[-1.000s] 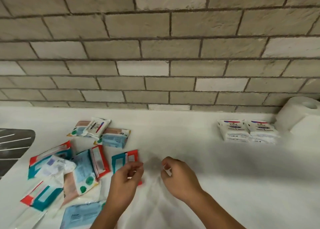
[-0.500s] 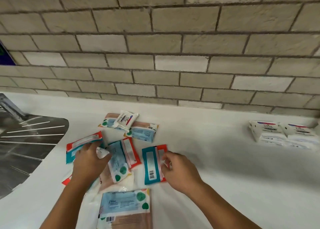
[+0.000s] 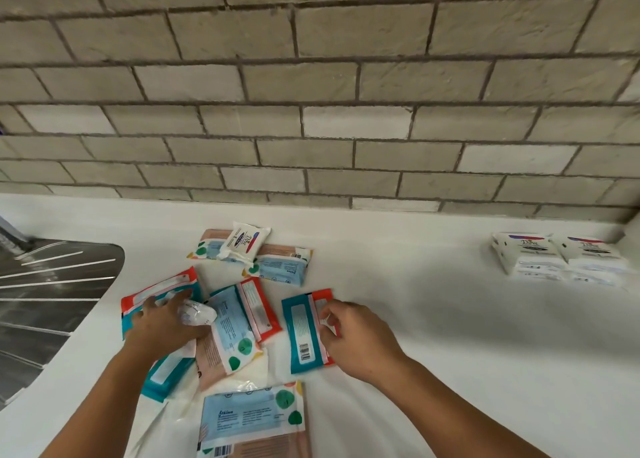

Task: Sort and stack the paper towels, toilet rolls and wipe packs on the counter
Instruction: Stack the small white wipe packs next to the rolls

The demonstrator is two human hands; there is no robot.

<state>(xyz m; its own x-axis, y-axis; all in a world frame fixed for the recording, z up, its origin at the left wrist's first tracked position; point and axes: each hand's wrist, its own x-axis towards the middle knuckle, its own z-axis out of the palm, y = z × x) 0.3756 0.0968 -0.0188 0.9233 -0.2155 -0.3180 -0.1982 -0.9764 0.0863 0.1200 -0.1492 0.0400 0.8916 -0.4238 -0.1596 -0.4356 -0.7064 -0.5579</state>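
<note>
Brick wall (image 3: 329,87); white counter (image 3: 433,319); steel drainboard (image 3: 52,295)

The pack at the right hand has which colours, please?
Teal pack with red-orange edge; head view.

Four teal-and-red wipe packs (image 3: 304,333): one at the right fingers (image 3: 328,314), one under the left fingers (image 3: 149,306), one between both hands' fingers, one behind the left ones. At least four pale-blue dotted packs (image 3: 252,419). Small white packs (image 3: 246,241): one gripped in the left fingers, one beyond them, two piles far to the right
</note>
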